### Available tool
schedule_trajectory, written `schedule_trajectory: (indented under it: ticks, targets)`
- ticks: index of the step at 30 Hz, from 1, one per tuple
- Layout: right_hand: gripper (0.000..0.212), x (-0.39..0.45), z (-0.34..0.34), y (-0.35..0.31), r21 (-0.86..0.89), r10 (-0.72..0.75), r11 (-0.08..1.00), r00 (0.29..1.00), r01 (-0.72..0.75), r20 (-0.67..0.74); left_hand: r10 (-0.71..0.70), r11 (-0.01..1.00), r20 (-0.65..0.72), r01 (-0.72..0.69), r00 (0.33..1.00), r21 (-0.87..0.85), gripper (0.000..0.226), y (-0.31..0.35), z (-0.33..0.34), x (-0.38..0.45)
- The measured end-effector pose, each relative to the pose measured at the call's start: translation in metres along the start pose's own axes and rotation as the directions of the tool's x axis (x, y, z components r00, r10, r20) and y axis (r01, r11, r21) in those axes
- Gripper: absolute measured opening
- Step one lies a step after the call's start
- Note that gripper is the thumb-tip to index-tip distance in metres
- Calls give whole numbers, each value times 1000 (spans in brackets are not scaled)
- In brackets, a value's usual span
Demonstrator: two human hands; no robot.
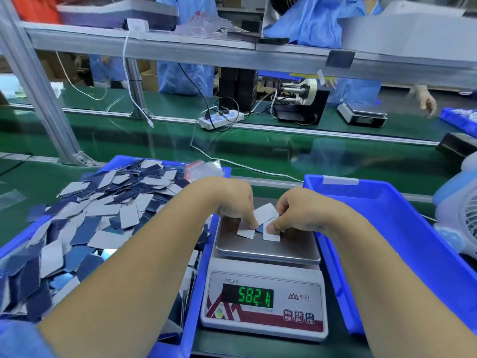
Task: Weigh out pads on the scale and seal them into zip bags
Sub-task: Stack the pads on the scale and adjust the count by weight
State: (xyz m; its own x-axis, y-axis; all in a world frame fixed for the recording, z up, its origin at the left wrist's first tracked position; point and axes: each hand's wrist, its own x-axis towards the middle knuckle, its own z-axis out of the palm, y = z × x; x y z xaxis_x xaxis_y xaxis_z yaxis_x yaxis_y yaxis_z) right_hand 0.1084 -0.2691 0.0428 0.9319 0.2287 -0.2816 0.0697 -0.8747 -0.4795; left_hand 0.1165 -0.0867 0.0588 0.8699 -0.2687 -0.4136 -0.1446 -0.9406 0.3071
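A green conveyor belt (258, 140) runs under an aluminium-framed shelf (180, 51), blue-coated workers (180, 73) standing beyond.

Scale (263, 303) display: green digits 582.1; above it 电子天平; beside it mountain logo with brand characters, unreadable.

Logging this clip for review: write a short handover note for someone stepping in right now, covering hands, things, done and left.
Left hand: fingers pinch a pad on the scale's pan.
Right hand: fingers pinch pads on the same pan.
Scale: display lit, reading blurred, roughly 582.
Bin on the left: heaped with loose pads. Second bin on the right: nothing seen inside. Some clear bags lie at the left bin's far edge.
Done: a few pads on the pan.
Left: finish weighing, bag, seal.
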Motion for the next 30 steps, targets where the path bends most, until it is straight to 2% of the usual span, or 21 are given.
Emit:
schedule_trajectory:
  ticks: [4, 9, 11, 14, 16, 19, 22, 25, 27, 30]
  targets:
    - [27, -1, -2, 2, 107, -47, 993, 998, 44, 29, 53, 995, -80, -60, 995, -84, 27, -3, 4, -5]
    - [26, 0, -2, 8, 233, -144, 963, 989, 135, 24, 157, 893, -195, -224, 968, -391, 26, -16, 23, -12]
    - [27, 2, -2, 7, 256, -205, 943, 977, 213, -60, 174, 813, -291, -304, 941, -497, 27, -21, 27, -13]
    - [30, 8, 2, 5, 286, -299, 885, 920, 367, -254, 132, 695, -465, -416, 876, -586, 31, -30, 30, -13]
    - [35, 11, 10, 6, 319, -322, 860, 908, 398, -267, 115, 705, -510, -431, 853, -563, 37, -36, 33, -13]
    - [49, 10, 23, 11, 339, -334, 859, 922, 384, -197, 132, 776, -505, -406, 853, -482, 47, -41, 40, -11]
    - [46, 8, 23, 15, 309, -364, 850, 900, 426, -241, 183, 789, -510, -435, 841, -434, 51, -38, 44, -9]
    - [30, 6, 22, 16, 185, -419, 844, 833, 504, -363, 270, 800, -602, -523, 751, -294, 32, -31, 44, -9]
    - [26, 5, 23, 16, 220, -421, 812, 804, 541, -420, 281, 779, -654, -565, 703, -273, 24, -32, 41, -9]
    - [30, 6, 25, 12, 206, -419, 824, 812, 528, -406, 272, 812, -611, -518, 743, -270, 18, -37, 41, -7]
